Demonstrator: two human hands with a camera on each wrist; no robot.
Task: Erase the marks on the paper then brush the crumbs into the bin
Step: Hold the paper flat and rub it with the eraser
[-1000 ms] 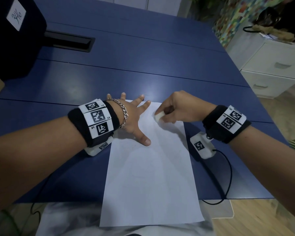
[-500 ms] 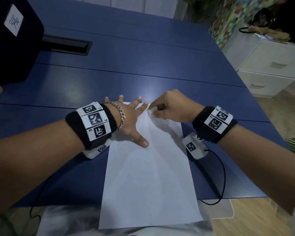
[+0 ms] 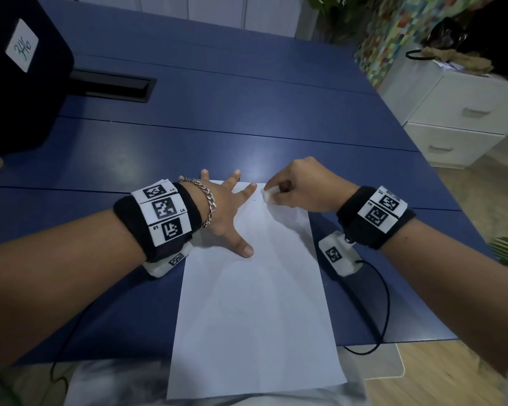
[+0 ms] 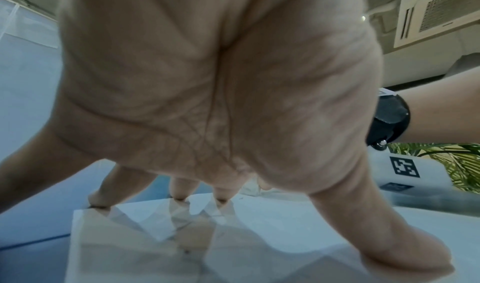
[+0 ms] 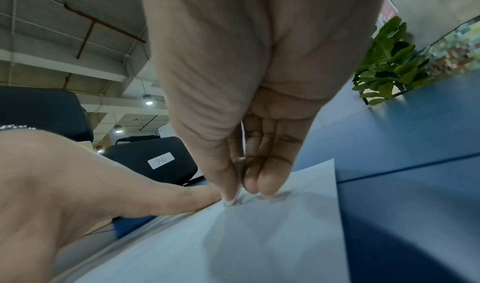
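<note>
A white sheet of paper (image 3: 255, 303) lies lengthwise on the blue table (image 3: 217, 136), its near end hanging over the table's front edge. My left hand (image 3: 229, 206) lies spread and flat on the sheet's far left corner, fingers straight. In the left wrist view the fingertips (image 4: 179, 197) press the paper (image 4: 233, 236). My right hand (image 3: 299, 189) pinches a small white eraser (image 3: 268, 194) and holds it down on the sheet's far edge, near the left index finger. In the right wrist view the thumb and fingers (image 5: 259, 180) close on the eraser (image 5: 240, 164) above the paper (image 5: 259, 236). A tiny dark speck (image 3: 254, 200) lies beside the eraser.
A black case (image 3: 18, 74) with a "346" label stands at the far left of the table, next to a black cable slot (image 3: 112, 86). White drawers (image 3: 464, 112) stand right of the table. A black cable (image 3: 384, 303) runs over the front right edge. No bin is in view.
My right hand with the eraser has moved from the sheet's upper middle toward its far edge, closer to the left fingertips. The left hand has stayed pressed on the paper.
</note>
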